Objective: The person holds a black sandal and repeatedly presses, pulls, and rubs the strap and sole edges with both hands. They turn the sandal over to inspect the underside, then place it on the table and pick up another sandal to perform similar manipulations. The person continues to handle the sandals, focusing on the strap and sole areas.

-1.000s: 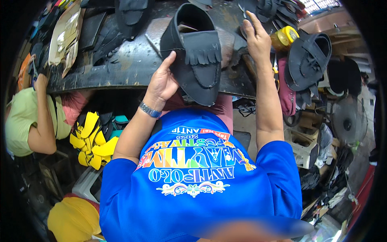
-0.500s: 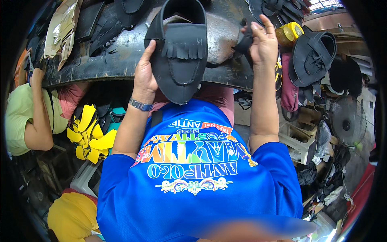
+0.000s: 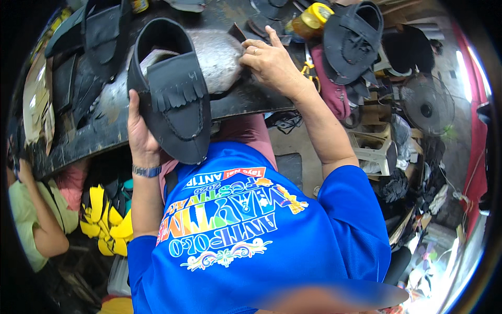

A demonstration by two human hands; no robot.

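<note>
In my left hand (image 3: 141,137) is a black shoe upper (image 3: 183,123) with a fringed flap and a stitched toe seam. The thumb lies along its left side, and the toe points toward me. My right hand (image 3: 273,67) is at the right end of a worn metal plate (image 3: 222,57) on the bench, index finger raised, the other fingers curled. A thin dark piece (image 3: 237,33) stands by those fingertips; what the fingers hold is partly hidden.
More black shoe uppers (image 3: 107,44) lie on the dark bench (image 3: 89,145), left. At the right are a yellow-lidded jar (image 3: 315,18), another upper (image 3: 351,47), yellow-handled scissors (image 3: 309,69) and a fan (image 3: 426,102). A person in light green (image 3: 31,220) works at far left, beside yellow cut pieces (image 3: 104,222).
The view has swung to the right. My right hand has come closer to the shoe upper, its palm turned down toward the plate. My left hand keeps its hold on the upper.
</note>
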